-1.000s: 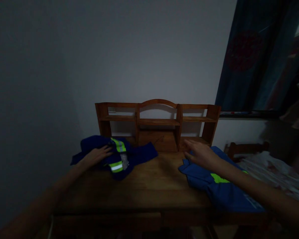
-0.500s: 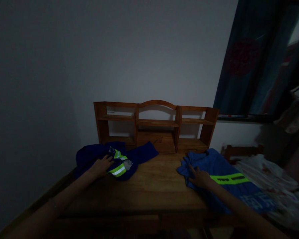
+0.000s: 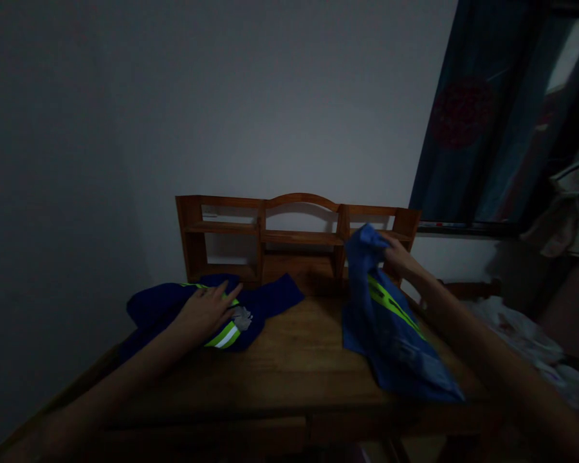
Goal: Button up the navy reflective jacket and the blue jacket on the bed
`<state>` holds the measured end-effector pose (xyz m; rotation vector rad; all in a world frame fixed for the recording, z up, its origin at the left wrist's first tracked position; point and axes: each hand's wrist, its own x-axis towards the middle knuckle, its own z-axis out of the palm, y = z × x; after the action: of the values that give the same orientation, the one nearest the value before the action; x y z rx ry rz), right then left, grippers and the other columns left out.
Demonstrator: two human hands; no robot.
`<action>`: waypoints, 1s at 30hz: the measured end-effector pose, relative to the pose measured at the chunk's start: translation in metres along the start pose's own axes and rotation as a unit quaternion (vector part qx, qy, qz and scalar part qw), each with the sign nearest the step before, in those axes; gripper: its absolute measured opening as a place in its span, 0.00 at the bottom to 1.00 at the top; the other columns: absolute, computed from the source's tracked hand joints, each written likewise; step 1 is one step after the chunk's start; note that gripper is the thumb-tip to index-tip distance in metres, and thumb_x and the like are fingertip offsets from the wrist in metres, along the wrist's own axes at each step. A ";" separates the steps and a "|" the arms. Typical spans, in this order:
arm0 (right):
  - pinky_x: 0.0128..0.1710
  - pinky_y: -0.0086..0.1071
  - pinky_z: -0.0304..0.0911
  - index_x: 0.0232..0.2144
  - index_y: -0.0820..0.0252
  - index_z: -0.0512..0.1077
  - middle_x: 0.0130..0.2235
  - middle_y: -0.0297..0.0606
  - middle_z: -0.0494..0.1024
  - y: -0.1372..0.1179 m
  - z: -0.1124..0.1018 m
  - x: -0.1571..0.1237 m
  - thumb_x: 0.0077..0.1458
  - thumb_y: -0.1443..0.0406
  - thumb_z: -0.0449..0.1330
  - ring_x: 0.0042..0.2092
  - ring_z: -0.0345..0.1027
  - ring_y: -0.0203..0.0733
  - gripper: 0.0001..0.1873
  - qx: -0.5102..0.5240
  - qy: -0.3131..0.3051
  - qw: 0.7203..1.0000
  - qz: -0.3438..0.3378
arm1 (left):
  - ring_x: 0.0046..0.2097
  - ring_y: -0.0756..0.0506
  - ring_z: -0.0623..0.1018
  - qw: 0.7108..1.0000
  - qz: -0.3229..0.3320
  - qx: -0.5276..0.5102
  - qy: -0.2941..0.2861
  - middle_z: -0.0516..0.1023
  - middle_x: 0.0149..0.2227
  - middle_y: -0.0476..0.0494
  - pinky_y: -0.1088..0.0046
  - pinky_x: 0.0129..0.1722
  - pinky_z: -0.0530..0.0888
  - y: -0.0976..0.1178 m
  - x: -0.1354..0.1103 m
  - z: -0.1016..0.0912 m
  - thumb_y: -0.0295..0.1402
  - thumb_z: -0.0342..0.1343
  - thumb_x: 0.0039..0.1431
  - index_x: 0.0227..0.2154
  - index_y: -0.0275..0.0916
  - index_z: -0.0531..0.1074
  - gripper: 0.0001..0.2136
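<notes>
My left hand (image 3: 206,310) lies flat, fingers spread, on a crumpled dark blue garment (image 3: 174,305) with yellow-green and silver reflective stripes at the left of the wooden desk (image 3: 299,350). My right hand (image 3: 398,255) is closed on the top edge of a lighter blue garment (image 3: 390,334) with a yellow-green stripe. It holds that edge up in front of the shelf unit, and the rest of the cloth hangs down onto the desk's right side.
A low wooden shelf unit (image 3: 294,235) stands at the back of the desk against a pale wall. A dark blue curtain (image 3: 482,109) hangs at the right. Light bedding or cloth (image 3: 535,341) lies beyond the desk's right edge.
My right hand went from hovering, to pressing on the lighter blue garment, to gripping and lifting its edge toward the shelf. My left hand slid slightly right on the dark garment.
</notes>
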<state>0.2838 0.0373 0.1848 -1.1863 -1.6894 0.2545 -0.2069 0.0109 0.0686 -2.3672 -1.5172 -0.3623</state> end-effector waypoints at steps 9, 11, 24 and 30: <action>0.48 0.43 0.61 0.45 0.54 0.64 0.43 0.32 0.74 -0.146 -0.029 0.071 0.58 0.60 0.55 0.40 0.69 0.32 0.13 0.410 -0.022 0.909 -0.073 | 0.61 0.39 0.61 0.883 0.083 -0.456 0.071 0.52 0.64 0.35 0.60 0.59 0.60 0.102 0.068 0.001 0.50 0.56 0.51 0.64 0.40 0.35 0.45; 0.48 0.42 0.60 0.46 0.56 0.65 0.43 0.35 0.75 -0.157 -0.034 0.072 0.58 0.61 0.53 0.41 0.68 0.31 0.14 0.404 -0.029 0.912 -0.069 | 0.61 0.39 0.62 0.845 0.101 -0.517 0.086 0.53 0.63 0.34 0.61 0.59 0.59 0.098 0.093 0.002 0.50 0.54 0.52 0.64 0.39 0.34 0.45; 0.47 0.47 0.65 0.42 0.54 0.66 0.42 0.36 0.75 -0.148 -0.031 0.054 0.56 0.57 0.56 0.47 0.68 0.43 0.13 0.380 0.027 0.923 -0.052 | 0.64 0.29 0.50 0.912 -0.046 -0.343 0.221 0.50 0.63 0.28 0.44 0.59 0.45 0.088 0.175 -0.043 0.50 0.65 0.38 0.63 0.37 0.44 0.52; 0.46 0.44 0.66 0.40 0.55 0.66 0.43 0.36 0.74 -0.142 -0.042 0.063 0.56 0.57 0.54 0.47 0.68 0.42 0.12 0.404 0.065 0.911 -0.054 | 0.40 0.39 0.78 0.951 0.057 -0.300 -0.044 0.80 0.34 0.43 0.69 0.42 0.72 0.093 0.180 -0.034 0.38 0.63 0.43 0.40 0.34 0.76 0.20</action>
<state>0.2351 0.0026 0.3346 -0.4710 -1.3067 0.7084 -0.0500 0.1115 0.1554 -2.9486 -1.4443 -0.7969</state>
